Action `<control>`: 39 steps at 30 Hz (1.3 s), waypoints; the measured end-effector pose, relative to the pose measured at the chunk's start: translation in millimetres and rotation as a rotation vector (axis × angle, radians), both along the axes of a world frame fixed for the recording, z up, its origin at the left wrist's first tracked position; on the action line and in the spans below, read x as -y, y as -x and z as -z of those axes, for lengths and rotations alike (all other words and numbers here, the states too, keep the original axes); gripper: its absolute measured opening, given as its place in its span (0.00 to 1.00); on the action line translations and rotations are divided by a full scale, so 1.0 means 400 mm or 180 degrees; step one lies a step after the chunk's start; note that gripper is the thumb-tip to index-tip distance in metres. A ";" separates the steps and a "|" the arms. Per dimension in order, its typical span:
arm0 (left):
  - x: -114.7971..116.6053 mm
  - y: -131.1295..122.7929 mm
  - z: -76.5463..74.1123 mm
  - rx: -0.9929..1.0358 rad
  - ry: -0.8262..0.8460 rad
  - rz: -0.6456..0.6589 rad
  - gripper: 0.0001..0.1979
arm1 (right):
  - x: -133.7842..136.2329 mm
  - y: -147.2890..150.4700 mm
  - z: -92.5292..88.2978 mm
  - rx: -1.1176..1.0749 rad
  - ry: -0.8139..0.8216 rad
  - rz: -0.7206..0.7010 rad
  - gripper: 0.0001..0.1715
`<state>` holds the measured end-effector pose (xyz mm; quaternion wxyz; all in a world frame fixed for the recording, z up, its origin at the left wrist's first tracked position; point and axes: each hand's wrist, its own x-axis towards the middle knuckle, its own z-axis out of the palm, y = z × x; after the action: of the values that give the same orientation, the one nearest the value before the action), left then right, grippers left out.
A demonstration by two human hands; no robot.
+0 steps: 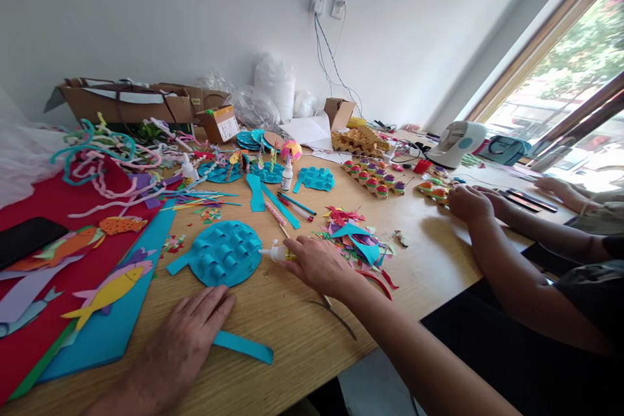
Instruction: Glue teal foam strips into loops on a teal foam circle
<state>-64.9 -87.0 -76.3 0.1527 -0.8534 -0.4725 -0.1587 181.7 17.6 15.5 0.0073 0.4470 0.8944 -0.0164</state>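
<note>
The right hand (319,265) is curled around a glue bottle (279,251), tipped sideways so its nozzle meets the right edge of the blue disc (225,252), seemingly to place glue there. The left hand (197,322) lies flat, gripping nothing, fingertips at the disc's near edge, probably steadying it; a blue strip (246,346) sticks out beside it. Wooden tabletop (292,354) runs toward the near edge; paper scraps (358,237) bound the right, coloured sheets (139,302) the left.

Pale wall (195,6), bright wood-framed window (560,75).
</note>
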 end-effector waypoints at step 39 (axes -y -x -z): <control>-0.002 0.000 0.009 -0.0191 -0.0089 -0.0051 0.27 | 0.007 -0.031 0.072 -0.1351 -0.0635 0.0044 0.16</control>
<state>-64.7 -86.1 -79.9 0.1800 -0.8518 -0.4722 -0.1384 194.2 14.7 -13.5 -0.2252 0.4382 0.8699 -0.0215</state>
